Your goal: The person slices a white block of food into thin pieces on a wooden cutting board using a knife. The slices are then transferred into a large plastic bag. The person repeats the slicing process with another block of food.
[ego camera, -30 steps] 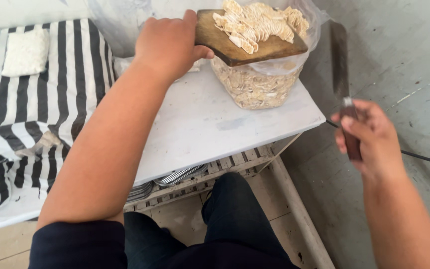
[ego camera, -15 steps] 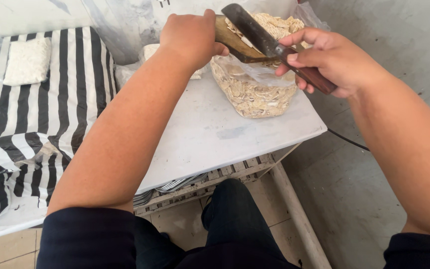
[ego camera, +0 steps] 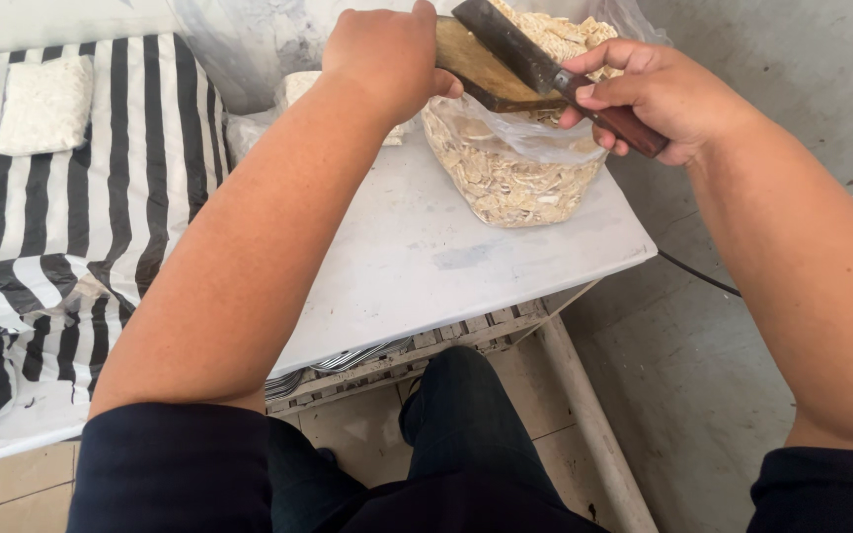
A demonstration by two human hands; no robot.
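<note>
My left hand (ego camera: pixel 387 51) grips a brown wooden board (ego camera: pixel 484 71) and holds it tilted over an open clear plastic bag (ego camera: pixel 510 173) full of pale chopped pieces. My right hand (ego camera: pixel 656 94) is closed on the dark red handle of a cleaver (ego camera: pixel 517 47). Its dull blade lies across the top of the board, above the bag's mouth. Some pale pieces show beyond the blade at the bag's top. The bag stands at the far end of a white tabletop (ego camera: pixel 417 262).
A black-and-white striped cloth (ego camera: pixel 71 217) covers the surface on the left, with a flat white block (ego camera: pixel 43 104) on it. Another pale block (ego camera: pixel 300 87) sits behind my left forearm. A slatted crate (ego camera: pixel 417 353) lies under the table. A black cable (ego camera: pixel 698 276) crosses the grey floor.
My right hand has brought the cleaver up from low at the right side to the board. The blade now rests across it, and fewer pieces show on the board.
</note>
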